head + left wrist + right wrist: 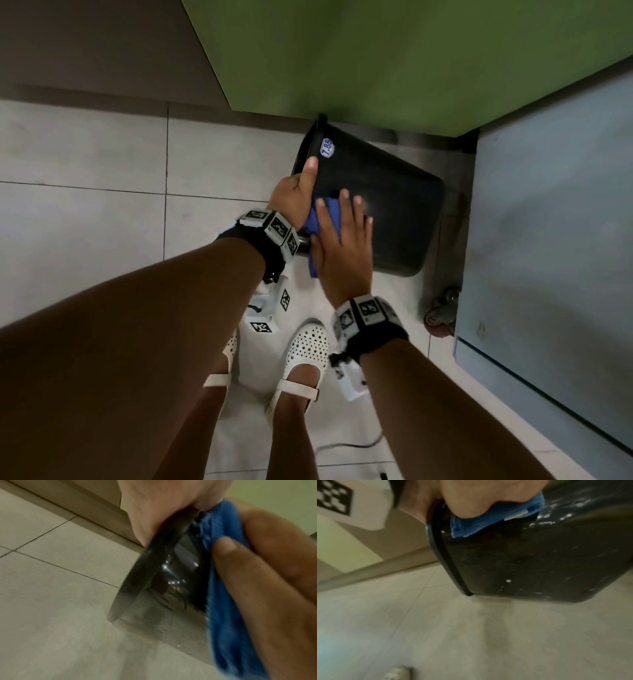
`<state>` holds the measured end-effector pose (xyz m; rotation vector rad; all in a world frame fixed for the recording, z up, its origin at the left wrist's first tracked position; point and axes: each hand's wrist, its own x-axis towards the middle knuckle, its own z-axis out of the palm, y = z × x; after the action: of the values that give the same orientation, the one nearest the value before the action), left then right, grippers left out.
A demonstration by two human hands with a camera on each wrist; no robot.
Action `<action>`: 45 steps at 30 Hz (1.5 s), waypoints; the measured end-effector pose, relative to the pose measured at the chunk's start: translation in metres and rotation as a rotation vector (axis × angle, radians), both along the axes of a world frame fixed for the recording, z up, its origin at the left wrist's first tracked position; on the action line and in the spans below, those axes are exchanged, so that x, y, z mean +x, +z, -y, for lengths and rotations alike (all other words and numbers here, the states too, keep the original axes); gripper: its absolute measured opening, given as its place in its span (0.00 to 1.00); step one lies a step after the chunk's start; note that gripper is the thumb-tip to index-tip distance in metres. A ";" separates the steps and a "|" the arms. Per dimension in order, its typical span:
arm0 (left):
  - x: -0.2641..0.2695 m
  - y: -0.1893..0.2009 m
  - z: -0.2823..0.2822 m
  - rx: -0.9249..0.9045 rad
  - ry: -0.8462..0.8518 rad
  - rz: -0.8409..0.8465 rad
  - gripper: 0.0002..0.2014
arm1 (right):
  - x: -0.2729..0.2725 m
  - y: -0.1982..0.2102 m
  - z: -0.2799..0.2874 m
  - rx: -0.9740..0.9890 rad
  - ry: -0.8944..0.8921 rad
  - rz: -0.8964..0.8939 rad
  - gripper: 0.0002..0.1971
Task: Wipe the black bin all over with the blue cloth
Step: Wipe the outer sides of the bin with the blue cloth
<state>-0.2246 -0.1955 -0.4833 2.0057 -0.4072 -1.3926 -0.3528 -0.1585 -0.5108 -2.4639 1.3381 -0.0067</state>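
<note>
The black bin [387,205] lies tipped on its side on the tiled floor, its open mouth to the left and a white price sticker [327,148] near the rim. My left hand [301,185] grips the rim, thumb along the outer wall and fingers hidden inside. My right hand [342,236] presses the blue cloth [334,212] flat against the upper side wall near the rim, fingers straight and spread. In the left wrist view the rim [154,561] runs under my palm beside the cloth [221,601]. In the right wrist view the cloth [488,523] sits on the speckled wall [530,563].
A green panel [376,51] stands right behind the bin. A blue-grey cabinet [548,222] on a caster wheel [442,311] is close on the right. My white shoes [305,346] stand below the bin, with a cable [349,445] on the floor. Pale tiles [85,222] spread leftward.
</note>
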 end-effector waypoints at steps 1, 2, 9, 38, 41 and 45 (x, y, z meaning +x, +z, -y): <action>0.001 0.001 0.001 0.006 -0.024 0.038 0.27 | -0.012 -0.002 0.004 0.001 -0.006 -0.019 0.25; 0.001 0.000 0.002 0.016 -0.042 0.066 0.27 | -0.025 -0.002 0.009 0.011 -0.067 -0.033 0.26; 0.000 -0.001 0.005 0.080 -0.073 0.082 0.27 | -0.064 0.002 0.040 0.147 -0.581 -0.016 0.26; 0.005 0.038 -0.026 0.083 -0.093 0.042 0.30 | -0.009 0.044 0.124 0.297 -0.544 -0.113 0.19; 0.006 0.039 -0.011 0.073 -0.118 0.080 0.27 | 0.025 0.043 0.114 0.218 -0.431 -0.021 0.19; 0.006 0.036 -0.001 0.060 -0.072 0.081 0.31 | 0.063 0.037 0.077 0.083 -0.303 0.142 0.22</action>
<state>-0.2191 -0.1943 -0.4473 2.1204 -0.4823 -1.3852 -0.2902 -0.2355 -0.4738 -2.1284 1.5989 -0.1901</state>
